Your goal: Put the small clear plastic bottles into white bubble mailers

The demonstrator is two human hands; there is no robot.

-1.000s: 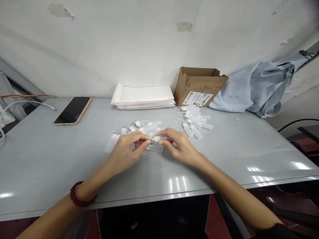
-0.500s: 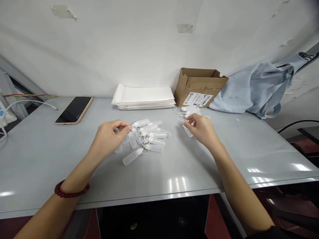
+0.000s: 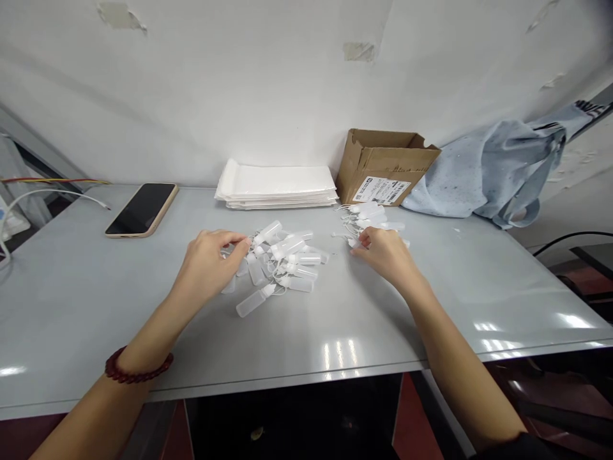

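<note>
Several small translucent plastic dropper bottles [image 3: 300,259] with white tethered caps lie in a loose pile at the table's middle. My left hand [image 3: 211,262] is at the pile's left side, thumb and forefinger pinched at the cap end of a tilted dropper bottle [image 3: 269,232]. A smaller row of dropper bottles [image 3: 371,214] lies to the right, before the cardboard box. At the near end of that row my right hand [image 3: 385,252] has its fingers closed on another dropper bottle [image 3: 355,243], whose cap end shows by the fingertips; the hand hides most of its body.
White padded envelopes [image 3: 278,185] are stacked against the wall. Beside them stands an open cardboard box [image 3: 387,166], with a light blue bag [image 3: 488,169] to its right. A phone [image 3: 142,209] and a white cable [image 3: 57,193] lie at the left on the grey table [image 3: 287,351].
The bottle in my right hand has turned from pointing towards me to lying across, alongside the row. The bottle at my left fingertips has tilted upward; the left hand has barely moved.
</note>
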